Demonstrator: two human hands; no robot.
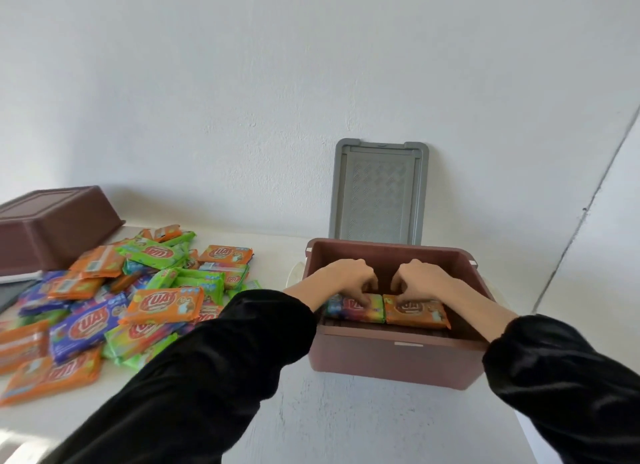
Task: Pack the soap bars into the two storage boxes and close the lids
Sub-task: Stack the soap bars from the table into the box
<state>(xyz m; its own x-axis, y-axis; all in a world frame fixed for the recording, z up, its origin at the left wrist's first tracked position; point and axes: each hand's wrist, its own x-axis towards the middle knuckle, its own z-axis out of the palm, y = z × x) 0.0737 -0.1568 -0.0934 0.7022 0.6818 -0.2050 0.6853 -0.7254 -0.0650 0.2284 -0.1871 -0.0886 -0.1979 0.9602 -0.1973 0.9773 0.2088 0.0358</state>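
An open brown storage box (391, 358) stands on the white table at centre right. Inside it lie two wrapped soap bars side by side: a multicoloured bar (349, 311) on the left and an orange bar (420, 313) on the right. My left hand (349, 278) reaches into the box with its fingertips pressed on the multicoloured bar. My right hand (420, 278) does the same on the orange bar. A grey lid (379, 193) leans upright against the wall behind the box. A second brown box (52, 224) lies upside down at the far left.
A loose pile of soap bars (138, 300) in orange, green and blue wrappers covers the table's left half. A flat grey lid (14, 287) pokes out under the overturned box. The white wall runs close behind everything. The table's near right corner is at the lower right.
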